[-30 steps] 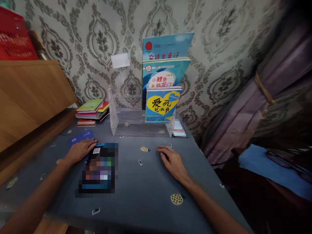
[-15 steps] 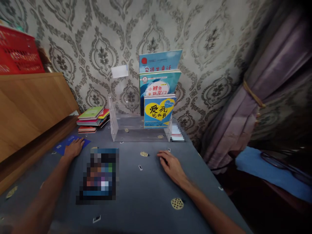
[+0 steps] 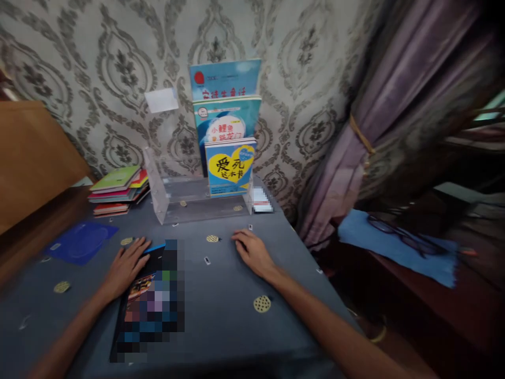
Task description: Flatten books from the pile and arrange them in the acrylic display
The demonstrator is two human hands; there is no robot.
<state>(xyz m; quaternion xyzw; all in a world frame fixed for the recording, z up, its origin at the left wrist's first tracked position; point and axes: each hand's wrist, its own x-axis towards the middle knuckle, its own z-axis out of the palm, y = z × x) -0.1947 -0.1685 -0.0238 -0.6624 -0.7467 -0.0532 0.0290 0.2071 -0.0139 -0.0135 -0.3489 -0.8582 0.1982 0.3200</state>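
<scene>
Closest to the person lies a dark-covered book (image 3: 136, 287), flat on the table (image 3: 221, 326) with its near end not far from the edge. A careless pull toward the body could, I'd say, send that end over the side; and if only the cover gets pinched, it may lift and crease while the pages stay down.

The left hand (image 3: 125, 266) rests across the book's far left corner, palm down, its fingers fairly straight and a little spread. They touch the cover, but I see no closed grip, and from here I can't tell whether anything is tucked under the edge. The right hand (image 3: 253, 253) lies well apart, on bare cloth, its fingers loosely curled with a small gap at the thumb, holding nothing.

Beyond the left hand, just clear of it, is a thin blue booklet (image 3: 82, 243); a wide sweep of that arm could nudge it. Further back stands the clear plastic book rack (image 3: 155, 184), its see-through walls easy to knock. Its upright books, the yellow-heart one (image 3: 231, 171) in front, all crowd its right half, so a bump might shift it. The stack of books (image 3: 118, 184) at its left looks uneven enough to slide.
</scene>
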